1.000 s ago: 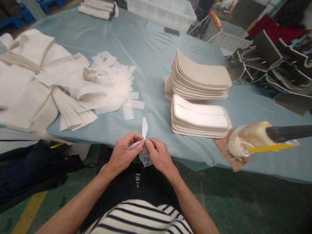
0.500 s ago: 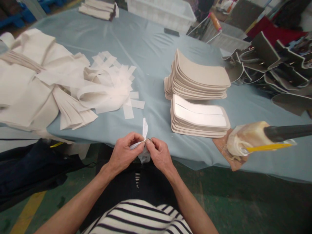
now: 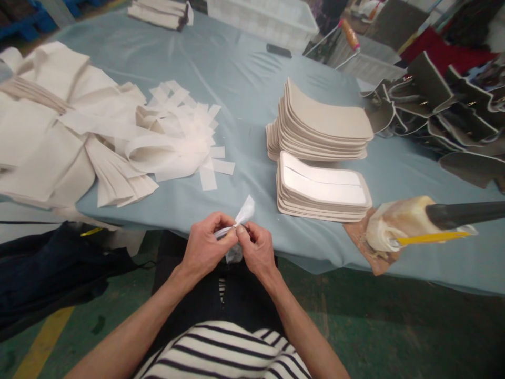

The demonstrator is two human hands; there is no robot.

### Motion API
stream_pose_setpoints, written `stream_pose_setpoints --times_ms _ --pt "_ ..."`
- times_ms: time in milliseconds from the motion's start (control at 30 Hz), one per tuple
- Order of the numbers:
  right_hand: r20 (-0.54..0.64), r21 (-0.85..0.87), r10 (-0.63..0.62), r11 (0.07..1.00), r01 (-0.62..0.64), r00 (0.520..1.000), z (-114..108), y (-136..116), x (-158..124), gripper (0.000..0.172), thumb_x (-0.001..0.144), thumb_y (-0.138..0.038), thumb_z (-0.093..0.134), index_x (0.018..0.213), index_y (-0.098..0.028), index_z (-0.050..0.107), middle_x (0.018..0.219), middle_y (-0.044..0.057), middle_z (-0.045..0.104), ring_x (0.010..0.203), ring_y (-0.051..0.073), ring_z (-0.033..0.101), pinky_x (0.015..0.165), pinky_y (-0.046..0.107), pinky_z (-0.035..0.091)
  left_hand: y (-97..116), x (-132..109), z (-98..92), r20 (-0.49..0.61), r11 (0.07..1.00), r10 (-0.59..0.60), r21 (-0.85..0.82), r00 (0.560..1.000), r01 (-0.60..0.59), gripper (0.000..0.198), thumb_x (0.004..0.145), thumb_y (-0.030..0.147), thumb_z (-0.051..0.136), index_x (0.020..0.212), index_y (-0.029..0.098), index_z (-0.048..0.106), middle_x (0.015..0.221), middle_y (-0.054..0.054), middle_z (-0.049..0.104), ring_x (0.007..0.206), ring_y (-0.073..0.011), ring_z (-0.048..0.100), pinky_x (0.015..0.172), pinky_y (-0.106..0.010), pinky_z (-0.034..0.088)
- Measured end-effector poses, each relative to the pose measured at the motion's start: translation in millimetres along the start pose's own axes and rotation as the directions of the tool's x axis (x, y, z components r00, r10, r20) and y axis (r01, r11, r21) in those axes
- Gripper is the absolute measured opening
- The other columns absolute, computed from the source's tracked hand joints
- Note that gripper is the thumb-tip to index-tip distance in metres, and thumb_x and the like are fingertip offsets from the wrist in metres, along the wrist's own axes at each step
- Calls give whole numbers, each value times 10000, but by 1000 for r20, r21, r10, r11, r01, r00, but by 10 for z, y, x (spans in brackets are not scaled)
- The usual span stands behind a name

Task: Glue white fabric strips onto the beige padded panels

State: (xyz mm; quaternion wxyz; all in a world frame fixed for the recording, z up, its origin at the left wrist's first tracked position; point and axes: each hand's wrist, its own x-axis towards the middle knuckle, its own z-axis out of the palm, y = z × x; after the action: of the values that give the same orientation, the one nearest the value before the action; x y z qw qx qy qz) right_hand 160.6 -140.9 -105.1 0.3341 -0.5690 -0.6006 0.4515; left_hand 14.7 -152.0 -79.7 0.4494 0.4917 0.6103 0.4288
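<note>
My left hand [image 3: 205,243] and my right hand [image 3: 256,247] meet at the near edge of the table, fingertips pinched together on a thin white strip [image 3: 243,213]. One end of the strip sticks up and to the right, the other hangs crumpled below the fingers. Just beyond the hands lies a stack of beige curved pieces [image 3: 321,192] whose top piece carries white strips. A taller stack of plain beige pieces [image 3: 321,123] stands behind it.
A heap of white strips and folded cloth [image 3: 98,137] covers the left of the blue table [image 3: 236,79]. A glue-caked brush [image 3: 410,223] rests on a board at the right. Dark curved pieces [image 3: 442,105] pile far right; a white crate [image 3: 260,18] stands at the back.
The free upper end of the strip has swung from upright to leaning right. Both hands shifted slightly up and stay pinched together.
</note>
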Motion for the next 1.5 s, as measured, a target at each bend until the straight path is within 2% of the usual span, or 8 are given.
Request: stream_pose_setpoints --times_ms 167,367,433,533,600,700,1267,1500 --pt "26 74 10 997 -12 1000 -33 25 -1 399 901 -500 554 632 -210 502 568 -56 390 545 104 343 533 261 257 -11 47 17 65 978 -105 -173 992 115 204 710 361 710 772 168 700 690 5 694 627 -126 594 598 -228 476" --pt "90 287 7 957 -33 996 -78 -15 0 411 895 -496 545 612 -235 401 571 -62 327 531 96 265 499 253 236 -126 64 -14 111 943 -174 -268 978 198 224 684 381 733 734 175 662 641 4 682 559 -122 577 549 -228 465" --pt "87 295 26 954 -51 996 -86 -31 8 414 897 -499 544 612 -237 397 569 -62 325 528 97 261 490 254 226 -110 38 -70 45 970 -109 -213 993 116 233 734 402 717 791 180 676 806 -39 751 677 -157 651 632 -262 524" --pt "46 226 26 974 -35 999 -93 -52 23 421 898 -490 539 601 -241 376 563 -62 313 531 98 269 498 258 224 -19 -20 -167 -145 984 156 106 977 -141 172 812 334 668 927 209 700 968 -43 755 855 -182 676 815 -307 545" --pt "20 161 -6 987 3 1000 -93 -64 28 423 900 -484 538 598 -238 373 561 -62 315 537 97 283 512 259 229 55 -58 -205 -125 908 327 317 937 -274 91 841 284 654 894 223 696 857 -9 717 796 -161 643 807 -289 520" --pt "12 77 -57 995 56 998 -82 -71 26 418 908 -481 546 609 -227 401 560 -67 322 537 90 294 524 259 225 133 -92 -199 4 841 413 382 911 -383 88 885 262 633 841 216 693 736 24 668 678 -123 604 709 -247 485" --pt "-16 1 -79 997 79 997 -49 -59 21 422 899 -497 550 603 -228 413 540 -72 334 507 89 304 504 252 227 136 -77 -175 100 994 55 85 993 -63 220 900 387 663 885 208 788 765 21 766 671 -124 664 654 -220 502" --pt "-57 -12 -98 995 97 994 -16 -26 -10 414 894 -487 546 603 -231 402 530 -76 326 508 88 302 514 256 231 176 -86 -157 84 974 101 196 991 -115 171 893 322 635 839 204 747 716 38 731 634 -111 646 643 -221 480"
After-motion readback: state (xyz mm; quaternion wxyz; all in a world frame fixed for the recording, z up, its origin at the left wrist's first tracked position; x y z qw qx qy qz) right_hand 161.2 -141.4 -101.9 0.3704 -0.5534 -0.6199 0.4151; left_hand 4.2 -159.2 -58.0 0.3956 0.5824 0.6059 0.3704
